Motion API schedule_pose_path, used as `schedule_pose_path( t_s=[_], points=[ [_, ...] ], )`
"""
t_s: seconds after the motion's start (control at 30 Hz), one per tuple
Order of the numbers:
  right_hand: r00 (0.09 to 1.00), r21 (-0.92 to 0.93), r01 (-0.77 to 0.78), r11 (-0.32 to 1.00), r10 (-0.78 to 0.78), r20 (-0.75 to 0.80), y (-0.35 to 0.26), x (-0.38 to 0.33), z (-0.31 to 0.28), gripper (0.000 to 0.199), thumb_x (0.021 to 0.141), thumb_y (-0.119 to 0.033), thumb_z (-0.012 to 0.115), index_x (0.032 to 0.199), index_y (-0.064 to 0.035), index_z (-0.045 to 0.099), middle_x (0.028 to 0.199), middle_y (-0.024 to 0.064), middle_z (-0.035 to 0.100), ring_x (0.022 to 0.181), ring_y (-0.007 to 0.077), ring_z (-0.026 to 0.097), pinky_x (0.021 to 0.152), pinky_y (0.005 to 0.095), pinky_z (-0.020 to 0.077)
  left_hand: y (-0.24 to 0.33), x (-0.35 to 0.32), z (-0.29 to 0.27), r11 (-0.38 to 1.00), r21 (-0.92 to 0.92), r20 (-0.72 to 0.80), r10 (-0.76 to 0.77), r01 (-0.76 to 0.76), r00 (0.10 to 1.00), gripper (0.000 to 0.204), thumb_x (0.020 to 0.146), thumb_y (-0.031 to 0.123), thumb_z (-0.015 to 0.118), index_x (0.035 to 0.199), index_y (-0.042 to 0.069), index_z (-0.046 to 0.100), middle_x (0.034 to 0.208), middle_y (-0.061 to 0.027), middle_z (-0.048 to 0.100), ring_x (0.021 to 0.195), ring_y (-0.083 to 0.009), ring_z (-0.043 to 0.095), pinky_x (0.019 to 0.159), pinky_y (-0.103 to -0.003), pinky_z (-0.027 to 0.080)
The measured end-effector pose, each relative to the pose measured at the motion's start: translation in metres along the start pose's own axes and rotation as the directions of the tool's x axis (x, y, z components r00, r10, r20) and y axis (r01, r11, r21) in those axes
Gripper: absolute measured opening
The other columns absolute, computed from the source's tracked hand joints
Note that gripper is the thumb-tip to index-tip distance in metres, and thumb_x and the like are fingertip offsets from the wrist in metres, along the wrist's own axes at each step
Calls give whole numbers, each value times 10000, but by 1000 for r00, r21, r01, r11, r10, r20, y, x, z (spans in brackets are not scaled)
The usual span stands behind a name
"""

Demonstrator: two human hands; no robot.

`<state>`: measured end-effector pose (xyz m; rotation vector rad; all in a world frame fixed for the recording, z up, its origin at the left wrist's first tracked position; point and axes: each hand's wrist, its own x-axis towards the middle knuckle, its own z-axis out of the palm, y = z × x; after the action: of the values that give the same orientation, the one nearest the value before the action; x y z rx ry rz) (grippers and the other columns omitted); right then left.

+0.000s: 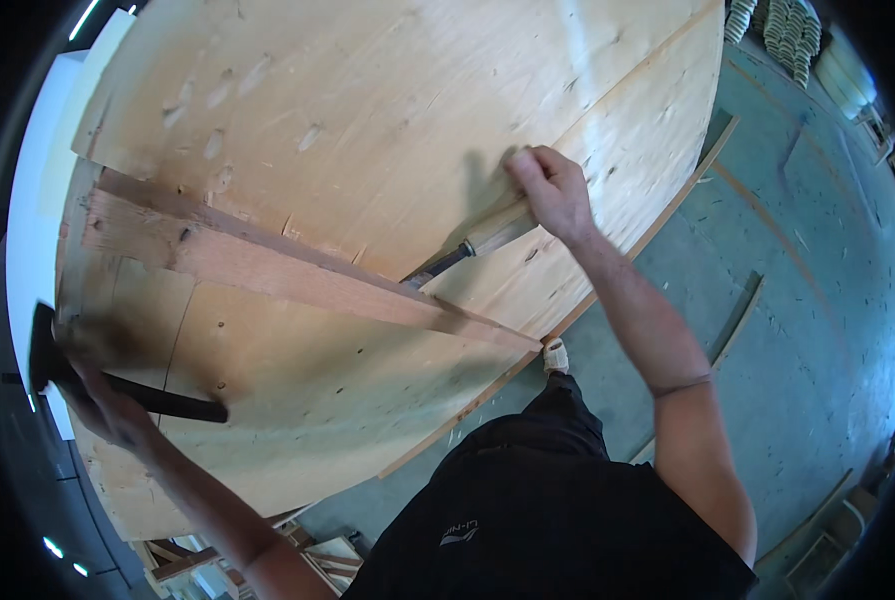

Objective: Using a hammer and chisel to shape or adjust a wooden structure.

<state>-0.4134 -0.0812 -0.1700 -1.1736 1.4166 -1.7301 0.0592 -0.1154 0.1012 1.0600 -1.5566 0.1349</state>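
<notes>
Chisel (467,245) in right hand (557,195); left hand (102,405) w/ hammer (117,385) (raised, blurred).

— What lies around the work?

— A grey-green workshop floor (817,300) on the right, with thin wooden strips (739,318) scattered on it.

— And far off?

— Stacked pale curved pieces (782,30) at the far right. Near the bottom left, scrap timber offcuts (322,555) lie in a pile.

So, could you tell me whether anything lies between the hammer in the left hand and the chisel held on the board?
Nothing visible does: only bare plywood and the wooden strip lie between the hammer and the chisel.
</notes>
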Motion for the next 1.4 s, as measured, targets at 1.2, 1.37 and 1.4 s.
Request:
schedule_pose_path(
  t_s=[1.2, 1.37, 1.4],
  points=[
    [959, 285, 87, 954, -3, -283, 58, -121, 100, 659, 1019, -554, 322, 1372, -5, 406, 1301, 146, 488, 1206, 223, 462, 1038, 360, 360, 102, -232, 293, 851, -524, 724, 419, 43, 548, 531, 756, 307, 732, 1175, 41, 545, 1171, -176, 537, 1071, -375, 583, 895, -448, 502],
    [924, 312, 55, 949, 71, -377, 39, -124, 83, 612, 993, -599, 351, 1165, -21, 456, 845, 45, 544, 696, 122, 545, 597, 272, 471, 109, -229, 278, 902, -432, 737, 344, 14, 582, 621, 752, 525, 752, 1069, 44, 522, 1050, -187, 584, 980, -394, 601, 811, -484, 495],
    [896, 363, 82, 928, 91, -436, 36, -127, 70, 534, 1004, -569, 353, 1068, -51, 468, 693, -11, 480, 535, 73, 457, 451, 245, 394, 110, -231, 281, 906, -420, 724, 366, -46, 584, 673, 730, 554, 769, 1087, 47, 510, 1037, -198, 589, 956, -398, 614, 784, -484, 505]
  ],
)
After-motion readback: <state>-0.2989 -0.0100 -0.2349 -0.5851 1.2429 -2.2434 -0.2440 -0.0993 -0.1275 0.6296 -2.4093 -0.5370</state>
